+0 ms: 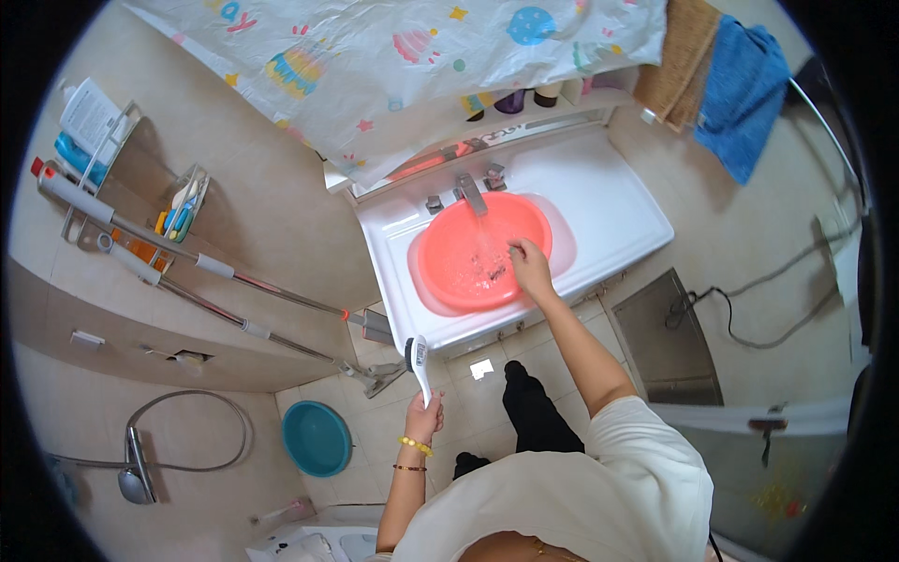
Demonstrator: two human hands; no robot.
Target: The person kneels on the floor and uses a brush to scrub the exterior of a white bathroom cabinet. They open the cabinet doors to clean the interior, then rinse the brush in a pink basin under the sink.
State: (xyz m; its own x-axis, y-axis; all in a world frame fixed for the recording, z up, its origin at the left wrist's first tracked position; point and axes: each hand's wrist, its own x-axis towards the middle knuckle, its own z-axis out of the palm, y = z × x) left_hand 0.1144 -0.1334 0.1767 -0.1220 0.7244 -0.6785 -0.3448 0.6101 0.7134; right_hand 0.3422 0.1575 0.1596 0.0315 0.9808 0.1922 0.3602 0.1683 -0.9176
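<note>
My left hand [425,416] grips the handle of a white brush [418,362] with dark bristles, held up beside the front left corner of the white washbasin counter [618,190]. At the right side of a pink plastic basin [449,246], my right hand [530,267] hangs over the rim with its fingers bent together; whether they pinch anything I cannot tell. The pink basin sits in the sink bowl, under a metal faucet [472,194] from which water runs. Small dark bits [497,272] show in the bubbly water.
Two long-handled cleaning tools [281,291] lean along the left wall. A teal basin [316,439] stands on the floor near a hand shower [137,464]. A patterned plastic sheet [393,77] hangs above the counter, with blue and brown towels [741,98] at its right.
</note>
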